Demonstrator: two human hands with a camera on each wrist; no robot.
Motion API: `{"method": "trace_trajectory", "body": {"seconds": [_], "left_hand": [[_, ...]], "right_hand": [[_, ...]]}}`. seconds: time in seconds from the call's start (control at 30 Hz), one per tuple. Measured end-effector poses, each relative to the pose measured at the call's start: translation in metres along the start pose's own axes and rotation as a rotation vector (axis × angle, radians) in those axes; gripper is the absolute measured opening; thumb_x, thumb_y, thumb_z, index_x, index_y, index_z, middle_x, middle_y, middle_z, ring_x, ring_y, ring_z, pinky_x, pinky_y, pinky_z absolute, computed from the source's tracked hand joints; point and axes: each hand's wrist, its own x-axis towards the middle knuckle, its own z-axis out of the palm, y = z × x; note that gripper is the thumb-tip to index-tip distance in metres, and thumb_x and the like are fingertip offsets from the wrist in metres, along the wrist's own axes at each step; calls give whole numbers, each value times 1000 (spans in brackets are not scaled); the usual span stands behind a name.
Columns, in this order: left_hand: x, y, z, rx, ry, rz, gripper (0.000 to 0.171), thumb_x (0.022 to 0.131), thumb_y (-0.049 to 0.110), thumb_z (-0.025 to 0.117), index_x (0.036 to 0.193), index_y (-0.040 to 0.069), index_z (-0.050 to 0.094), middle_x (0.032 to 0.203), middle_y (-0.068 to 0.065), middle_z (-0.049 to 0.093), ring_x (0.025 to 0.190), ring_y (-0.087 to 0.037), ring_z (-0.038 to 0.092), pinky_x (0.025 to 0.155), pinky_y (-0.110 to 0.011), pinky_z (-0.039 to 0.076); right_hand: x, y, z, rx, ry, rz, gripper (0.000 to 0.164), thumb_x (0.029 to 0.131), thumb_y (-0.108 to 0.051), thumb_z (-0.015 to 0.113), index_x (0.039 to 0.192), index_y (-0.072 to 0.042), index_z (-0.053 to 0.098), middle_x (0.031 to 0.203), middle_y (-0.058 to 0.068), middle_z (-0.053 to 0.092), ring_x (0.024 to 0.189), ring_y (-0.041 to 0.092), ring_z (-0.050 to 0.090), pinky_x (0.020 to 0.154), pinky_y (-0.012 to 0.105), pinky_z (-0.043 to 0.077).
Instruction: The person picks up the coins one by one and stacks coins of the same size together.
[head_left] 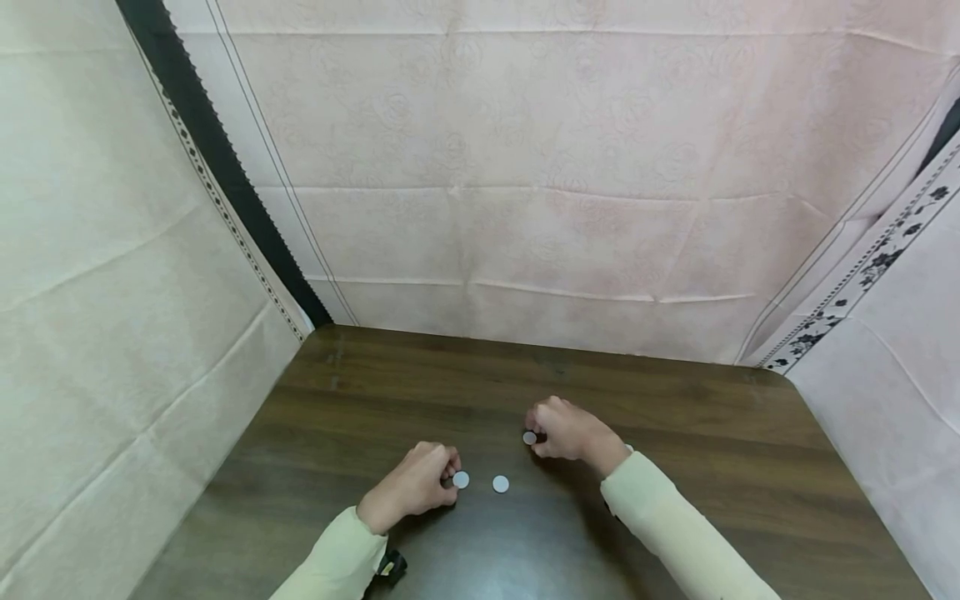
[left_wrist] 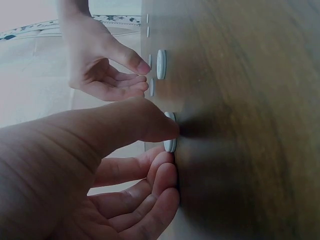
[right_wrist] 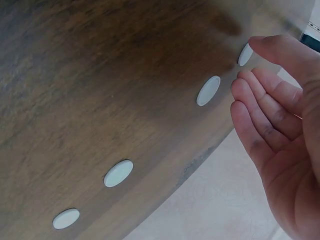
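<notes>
In the head view, three white discs show on the table: one at the left hand, a middle disc [head_left: 500, 483], and a far disc [head_left: 529, 437] by the right fingertips. My left hand [head_left: 422, 482] pinches its white disc [left_wrist: 170, 145] at the tabletop; its thumb covers part of it in the left wrist view. The middle disc [left_wrist: 161, 64] lies apart from both hands. My right hand [head_left: 568, 429] hovers with thumb and loosely bent fingers apart, at the far disc [right_wrist: 245, 54]. A second disc [right_wrist: 208, 91] lies beside its fingertips, hidden in the head view.
Two more white discs, one [right_wrist: 118, 173] and another [right_wrist: 66, 218], lie further along the brown wooden table [head_left: 420, 383]. Pale patterned cloth [head_left: 525, 167] hangs behind the table's far edge, with cloth sheets at left [head_left: 112, 333] and right [head_left: 892, 375].
</notes>
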Motion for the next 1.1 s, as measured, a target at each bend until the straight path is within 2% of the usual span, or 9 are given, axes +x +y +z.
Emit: {"method": "trace_trajectory", "body": {"seconds": [0.17,0.37,0.47,0.57,0.63,0.7,0.77,0.93,1.1], "left_hand": [[1,0,0,10,4,2,16,78,1,81,86,6,69,78,2,63,71,-4,49,64,-22,45],[1,1,-2,7,6,-6,16,79,1,82,87,6,69,80,0,64,72,-4,50,65,-22,47],[1,1,-2,3,5,-2,16,79,0,82,87,5,69,80,0,64,72,-4,50,65,-22,46],[1,2,-1,2,4,6,16,78,0,81,87,5,69,79,0,64,71,-4,49,65,-21,46],[2,2,-1,1,7,8,15,78,0,81,87,5,69,79,0,64,71,-4,49,65,-21,46],[3,2,-1,3,8,8,15,79,0,81,87,5,69,80,0,64,71,-4,50,65,-21,46],[3,2,-1,8,8,9,15,79,1,81,87,5,69,80,0,64,71,-4,50,65,-21,47],[3,1,0,18,9,9,15,79,1,81,86,7,68,77,1,61,69,-4,47,63,-21,44],[3,-1,1,21,6,10,15,79,2,80,85,7,67,77,2,60,68,-4,46,63,-21,43]], "right_hand": [[3,0,-1,10,-22,-23,10,89,-7,81,86,-9,72,73,-6,59,63,5,45,58,23,41],[11,1,-6,21,-57,-67,31,92,-3,76,67,-10,60,59,-10,33,55,5,28,54,23,29],[15,3,-8,15,-74,-52,24,92,-5,78,71,-8,67,60,-11,44,56,3,37,55,22,35],[17,5,-11,6,-92,-24,8,90,-7,82,83,-9,77,71,-8,65,63,3,53,60,23,47],[18,5,-12,-1,-101,-2,6,89,-8,82,85,-11,79,75,-6,69,65,4,57,62,24,50],[19,5,-12,-5,-109,12,10,88,-7,82,81,-12,77,69,-7,66,62,4,55,60,24,49],[20,4,-11,-13,-117,16,20,88,-7,81,72,-13,72,59,-9,55,55,5,47,55,24,42],[24,3,-4,-70,-123,5,41,86,-10,79,57,-19,51,51,-14,31,49,5,29,51,24,29],[26,4,5,-92,-109,8,41,80,-11,80,58,-22,47,54,-13,30,51,5,28,51,25,26]]}}
